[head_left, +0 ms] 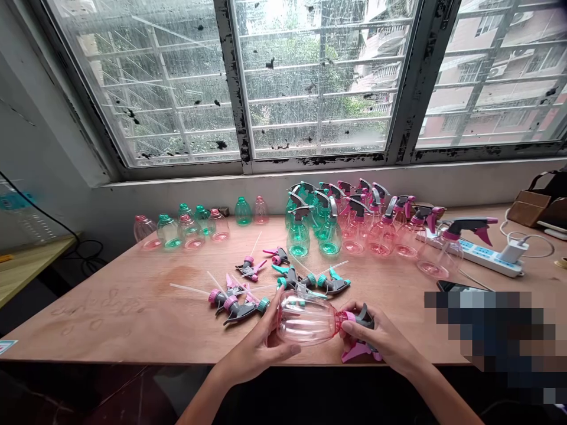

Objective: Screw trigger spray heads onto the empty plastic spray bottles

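A clear pink spray bottle (308,319) lies sideways in the air above the table's front edge, its base to the left. My left hand (261,345) is closed around the base end. On the neck, my right hand (376,333) grips the pink collar of the grey and pink trigger sprayer (364,319), whose pink trigger hangs below. Just beyond my left hand lie loose trigger sprayers with pink collars (230,302) and others with teal collars (334,283), their thin white tubes pointing various ways.
Several open pink and green bottles (192,233) stand at the back left. A group of green and pink bottles with sprayers (354,233) fills the back middle. To the right are a white power strip (482,257), a phone (460,286) and a brown bag (529,206).
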